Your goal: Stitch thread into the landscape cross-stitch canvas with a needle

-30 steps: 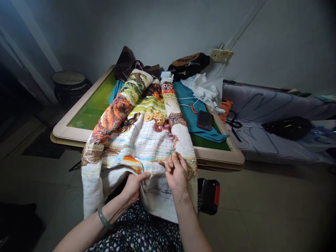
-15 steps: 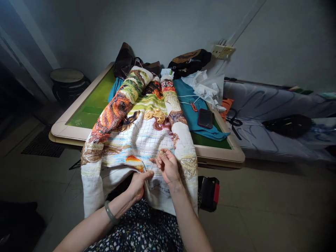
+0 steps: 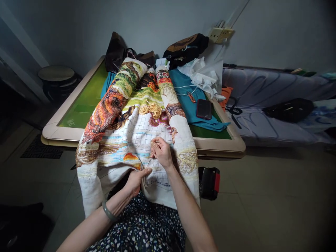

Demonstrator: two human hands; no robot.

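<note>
A large cross-stitch canvas point(image 3: 141, 140), printed with a grid and partly covered in coloured stitches, lies from the table down over my lap, its two sides rolled up. My left hand point(image 3: 135, 180) grips the near edge of this canvas, thumb on top and the other fingers hidden beneath. Above the gridded part, my right hand point(image 3: 161, 153) is closed in a pinch, with anything between its fingertips too small to make out. An orange stitched patch point(image 3: 132, 160) lies beside the hands. Farther up the canvas sits a loose bundle of yellow thread point(image 3: 151, 110).
The green-topped table point(image 3: 78, 108) has a pale raised rim. On it lie a phone point(image 3: 204, 109), a blue cloth point(image 3: 181, 82), an orange-handled small tool point(image 3: 191, 97), white plastic bags point(image 3: 207, 78) and dark bags point(image 3: 115, 52). A stool point(image 3: 56, 75) stands left; a black-and-red case point(image 3: 210, 182) is below right.
My right hand has moved slightly farther from my left hand, and its fingers are more curled. The left hand keeps its grip on the edge. The whole view has shifted slightly.
</note>
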